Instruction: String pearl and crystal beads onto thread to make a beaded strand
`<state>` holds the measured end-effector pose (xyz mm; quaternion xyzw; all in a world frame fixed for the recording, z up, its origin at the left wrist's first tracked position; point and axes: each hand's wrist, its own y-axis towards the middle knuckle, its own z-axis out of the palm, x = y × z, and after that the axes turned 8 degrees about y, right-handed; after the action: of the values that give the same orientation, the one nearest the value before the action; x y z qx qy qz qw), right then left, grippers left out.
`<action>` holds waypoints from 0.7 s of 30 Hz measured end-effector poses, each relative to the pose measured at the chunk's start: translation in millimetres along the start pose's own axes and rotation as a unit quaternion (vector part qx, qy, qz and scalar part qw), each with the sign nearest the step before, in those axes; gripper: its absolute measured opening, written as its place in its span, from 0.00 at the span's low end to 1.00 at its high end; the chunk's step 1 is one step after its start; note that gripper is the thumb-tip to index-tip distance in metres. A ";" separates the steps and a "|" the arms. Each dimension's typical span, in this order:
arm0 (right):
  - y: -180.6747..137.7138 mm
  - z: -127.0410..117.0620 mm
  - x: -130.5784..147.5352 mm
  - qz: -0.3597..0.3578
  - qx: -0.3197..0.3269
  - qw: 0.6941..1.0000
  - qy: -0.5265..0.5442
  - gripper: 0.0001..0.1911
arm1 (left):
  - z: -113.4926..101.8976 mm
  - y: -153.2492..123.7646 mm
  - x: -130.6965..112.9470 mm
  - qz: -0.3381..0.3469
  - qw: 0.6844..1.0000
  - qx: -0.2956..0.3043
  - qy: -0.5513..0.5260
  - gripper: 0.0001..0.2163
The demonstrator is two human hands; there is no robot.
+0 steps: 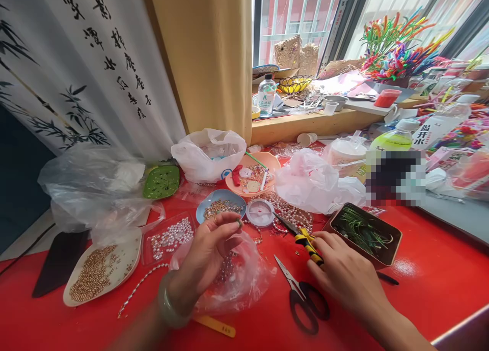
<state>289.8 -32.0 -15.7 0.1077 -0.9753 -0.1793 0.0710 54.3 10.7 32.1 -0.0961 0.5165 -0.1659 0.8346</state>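
My left hand (212,249) is raised over a clear plastic bag of beads (239,282), with finger and thumb pinched on a tiny bead (239,221). My right hand (344,274) rests on the red table (420,285) with its fingers closed round the yellow-and-black handles of small pliers (301,234), whose tips point toward a round clear spool (260,212). Black-handled scissors (303,297) lie just left of that hand. A strand of pearls (137,287) trails across the table near my left wrist.
A white dish of gold beads (101,269), a clear tray of pearls (170,236), a blue dish of beads (219,208) and an orange dish (252,175) stand behind. A dark tin of green stems (364,234) sits at right. Plastic bags (208,152) and a cluttered windowsill (324,119) lie beyond.
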 end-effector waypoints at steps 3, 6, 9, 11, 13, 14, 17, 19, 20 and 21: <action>-10.8 15.8 -4.2 -0.015 0.014 1.000 0.006 0.06 | 0.3 0.7 0.9 0.005 1.000 -0.001 0.011 0.08; -13.3 24.4 -8.9 -0.028 0.000 1.000 0.013 0.07 | -0.2 1.3 1.6 0.008 0.999 0.001 0.036 0.10; -18.4 20.5 -6.3 -0.051 -0.051 0.997 0.020 0.11 | -1.5 2.4 1.7 0.015 0.998 -0.006 0.055 0.10; -27.8 14.7 2.8 -0.063 -0.069 0.995 0.037 0.11 | -2.5 3.0 1.0 0.025 0.997 -0.013 0.068 0.10; -41.0 11.8 15.5 -0.087 -0.047 0.994 0.047 0.11 | -3.4 3.5 0.1 0.034 0.995 -0.017 0.087 0.10; -47.9 12.4 21.8 -0.097 -0.019 0.994 0.046 0.11 | -3.7 3.8 -0.2 0.039 0.994 -0.019 0.098 0.10; -65.0 21.4 34.3 -0.097 -0.032 0.995 0.006 0.13 | -4.5 5.3 0.2 0.052 0.990 -0.026 0.128 0.10; -71.1 28.7 34.8 -0.077 -0.040 0.996 -0.017 0.14 | -4.8 6.5 1.7 0.054 0.987 -0.029 0.146 0.12; -72.3 31.0 33.0 -0.065 -0.033 0.997 -0.020 0.15 | -5.0 7.0 2.6 0.052 0.986 -0.029 0.154 0.13; -72.2 32.1 30.1 -0.052 -0.018 0.998 -0.017 0.14 | -5.2 7.3 3.7 0.048 0.985 -0.027 0.162 0.13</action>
<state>268.3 -94.3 -68.7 0.1537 -0.9662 -0.2017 0.0474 52.5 16.1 24.3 -0.0655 0.6531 -0.1246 0.7441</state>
